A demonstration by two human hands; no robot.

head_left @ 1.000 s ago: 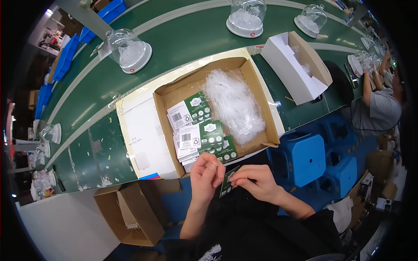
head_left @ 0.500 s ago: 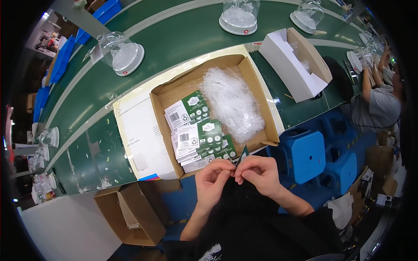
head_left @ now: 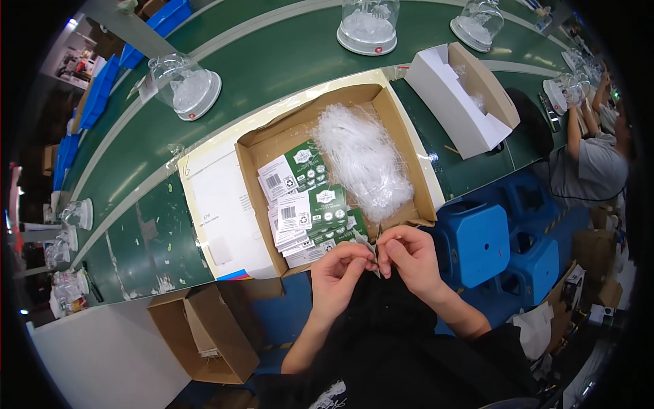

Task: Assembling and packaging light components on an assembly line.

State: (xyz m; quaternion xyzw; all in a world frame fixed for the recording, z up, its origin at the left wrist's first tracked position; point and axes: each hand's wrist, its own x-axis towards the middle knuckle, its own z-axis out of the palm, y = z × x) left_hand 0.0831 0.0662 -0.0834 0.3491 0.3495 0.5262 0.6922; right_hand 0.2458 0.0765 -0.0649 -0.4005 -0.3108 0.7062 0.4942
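Note:
My left hand [head_left: 337, 276] and my right hand [head_left: 412, 262] meet at the near edge of a shallow cardboard tray [head_left: 269, 129]. Between the left thumb and fingers is a small card [head_left: 366, 244], tilted and seen almost edge-on. The right fingertips are pinched together right beside the card; whatever they grip is too thin to make out. In the tray's left part lie stacks of green and white printed cards [head_left: 325, 208]. A bundle of thin clear plastic strands [head_left: 364, 163] fills its right part.
Clear domes on white bases stand along the green bench [head_left: 266, 65], including one dome [head_left: 187, 92] at left. A white box [head_left: 456, 102] is right of the tray. Blue stools [head_left: 477, 242] and an open carton [head_left: 204, 337] stand below. A co-worker [head_left: 589, 163] sits far right.
Both hands have shifted slightly right, and the right one has risen. The card between them has turned, showing a pale face instead of green. The far domes have slid a little left.

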